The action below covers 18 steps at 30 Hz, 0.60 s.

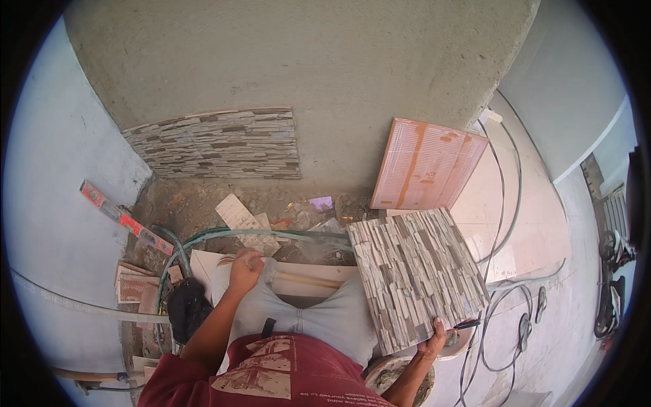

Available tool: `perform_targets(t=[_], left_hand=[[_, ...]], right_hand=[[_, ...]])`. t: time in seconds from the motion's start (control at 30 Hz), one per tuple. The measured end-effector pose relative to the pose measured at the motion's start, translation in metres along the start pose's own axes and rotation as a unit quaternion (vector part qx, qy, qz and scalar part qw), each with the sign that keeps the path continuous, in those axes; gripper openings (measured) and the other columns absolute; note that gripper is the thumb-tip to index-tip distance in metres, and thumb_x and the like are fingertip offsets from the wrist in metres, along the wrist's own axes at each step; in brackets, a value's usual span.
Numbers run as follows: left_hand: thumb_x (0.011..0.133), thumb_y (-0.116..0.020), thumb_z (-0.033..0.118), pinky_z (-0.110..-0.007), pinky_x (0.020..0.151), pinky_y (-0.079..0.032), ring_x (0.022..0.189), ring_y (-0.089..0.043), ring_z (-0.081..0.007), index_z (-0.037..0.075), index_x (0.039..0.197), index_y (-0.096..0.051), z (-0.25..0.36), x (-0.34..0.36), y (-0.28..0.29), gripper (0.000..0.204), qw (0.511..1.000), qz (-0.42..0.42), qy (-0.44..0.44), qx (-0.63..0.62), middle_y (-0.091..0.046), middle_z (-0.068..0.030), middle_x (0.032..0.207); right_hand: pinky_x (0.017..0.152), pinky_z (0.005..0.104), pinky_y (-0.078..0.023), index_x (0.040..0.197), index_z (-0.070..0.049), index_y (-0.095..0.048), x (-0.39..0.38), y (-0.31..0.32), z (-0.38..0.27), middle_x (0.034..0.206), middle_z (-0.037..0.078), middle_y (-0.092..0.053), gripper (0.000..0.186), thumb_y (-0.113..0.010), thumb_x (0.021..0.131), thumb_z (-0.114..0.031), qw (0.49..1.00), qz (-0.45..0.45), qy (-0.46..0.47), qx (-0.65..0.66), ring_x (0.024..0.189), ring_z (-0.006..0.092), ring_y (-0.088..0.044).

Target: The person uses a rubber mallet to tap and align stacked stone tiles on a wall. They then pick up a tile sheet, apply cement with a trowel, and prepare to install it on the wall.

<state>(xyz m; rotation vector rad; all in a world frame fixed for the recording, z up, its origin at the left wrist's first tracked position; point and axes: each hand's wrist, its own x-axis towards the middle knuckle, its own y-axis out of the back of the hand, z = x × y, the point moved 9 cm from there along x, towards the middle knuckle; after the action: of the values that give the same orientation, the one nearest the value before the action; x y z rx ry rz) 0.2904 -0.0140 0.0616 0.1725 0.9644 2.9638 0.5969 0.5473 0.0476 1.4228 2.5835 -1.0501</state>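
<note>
My right hand grips the near edge of a square tile with a grey, beige and brown stacked-stone pattern, held tilted over my right thigh. My left hand is by my left knee with its fingers curled; whether it holds anything small is unclear. Ahead of me, patterned tiles stand along the bottom of the cement wall. A larger reddish tile, back side out, leans at that wall's right end. A bucket of grey mix is partly hidden below my right arm.
A red spirit level lies diagonally at the left. Tile offcuts, rubble and green hoses lie before me. A black cloth or bag is by my left side. Loose cables and sandals lie on the tiled floor at right.
</note>
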Motion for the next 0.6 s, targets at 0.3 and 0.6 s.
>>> perform_targets(t=[0.3,0.6], left_hand=[[0.092,-0.063,0.056,-0.040,0.109,-0.037,0.126,-0.054,-0.0274,-0.002,0.141,-0.044,0.132,0.090,-0.075,0.079,0.885,-0.195,0.149,-0.395,-0.046,-0.0184,0.144],[0.075,-0.071,0.071,-0.020,0.068,-0.057,0.087,-0.062,-0.0054,0.006,0.127,-0.058,0.085,0.076,-0.011,0.084,0.701,-0.229,0.219,-0.639,-0.068,-0.0007,0.107]], right_hand=[[0.082,0.0275,-0.049,0.104,0.007,-0.068,-0.088,-0.163,-0.104,0.096,0.007,-0.071,0.033,-0.078,0.082,-0.015,0.927,-0.232,0.011,-0.295,0.088,0.0112,-0.061],[0.064,0.0337,-0.048,0.094,0.004,-0.068,-0.115,-0.222,-0.091,0.075,0.016,-0.066,0.038,-0.080,0.082,-0.030,0.805,-0.395,0.122,-0.425,0.066,0.0224,-0.062]])
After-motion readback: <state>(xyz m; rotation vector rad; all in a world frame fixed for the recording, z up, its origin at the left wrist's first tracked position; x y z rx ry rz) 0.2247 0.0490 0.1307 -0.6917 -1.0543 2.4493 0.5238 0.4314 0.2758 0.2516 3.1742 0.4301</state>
